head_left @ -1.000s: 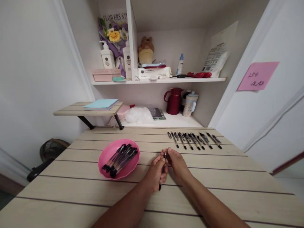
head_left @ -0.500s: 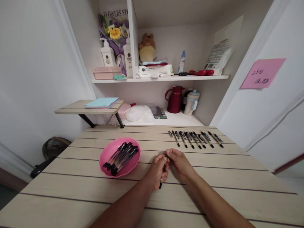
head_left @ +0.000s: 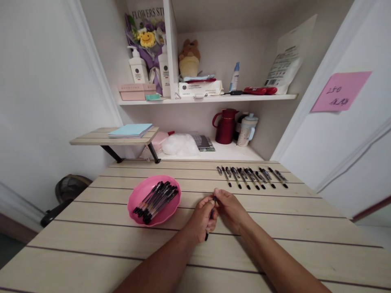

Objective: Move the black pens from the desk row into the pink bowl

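My left hand (head_left: 204, 217) is closed around a black pen (head_left: 207, 236), which slants through the fist with its lower end sticking out below. At the pen's upper end, the fingertips of my right hand (head_left: 230, 207) are pinched together and touching it; part of that end is hidden by the fingers. To the left stands a pink scalloped bowl (head_left: 136, 189) holding a pile of pens (head_left: 157, 201) with black caps. Beyond my right hand, several pens (head_left: 252, 179) lie in a slanting row on the slatted table, with small dark caps beside them.
A low wooden stand (head_left: 91, 138) bears blue paper (head_left: 131, 130) at the table's back left. Behind the table, a cabinet shelf (head_left: 195, 100) carries bottles and a plush toy. Below it are a red jug (head_left: 225, 126) and a pale tumbler (head_left: 247, 131).
The right thumb and fingertips have shifted slightly up and away from the pen's upper end, so more of that dark end shows. My left hand keeps its hold.
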Demonstrator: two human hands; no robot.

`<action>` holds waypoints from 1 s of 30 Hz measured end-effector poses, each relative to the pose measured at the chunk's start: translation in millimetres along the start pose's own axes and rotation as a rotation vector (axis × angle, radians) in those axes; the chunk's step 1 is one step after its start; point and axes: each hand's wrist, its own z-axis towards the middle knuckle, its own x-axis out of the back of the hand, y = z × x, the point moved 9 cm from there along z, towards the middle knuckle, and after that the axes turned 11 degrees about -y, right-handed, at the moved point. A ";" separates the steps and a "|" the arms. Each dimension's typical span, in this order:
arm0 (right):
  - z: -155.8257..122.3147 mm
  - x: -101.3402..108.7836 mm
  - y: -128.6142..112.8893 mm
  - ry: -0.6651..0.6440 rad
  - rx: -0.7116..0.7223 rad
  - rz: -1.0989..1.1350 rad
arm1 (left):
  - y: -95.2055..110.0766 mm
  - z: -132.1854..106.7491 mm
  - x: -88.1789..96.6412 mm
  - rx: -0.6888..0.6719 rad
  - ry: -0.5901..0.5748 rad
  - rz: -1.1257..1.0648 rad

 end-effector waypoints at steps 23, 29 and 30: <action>30.7 113.7 -75.1 0.507 0.151 -0.921 | -0.2 -1.7 0.5 0.004 -0.016 -0.016; 59.0 113.5 -86.5 0.459 0.045 -1.285 | -1.4 -1.4 0.2 0.005 -0.023 -0.032; 63.2 110.2 -87.6 0.454 0.034 -1.348 | -1.4 -1.4 -0.1 0.005 -0.025 -0.032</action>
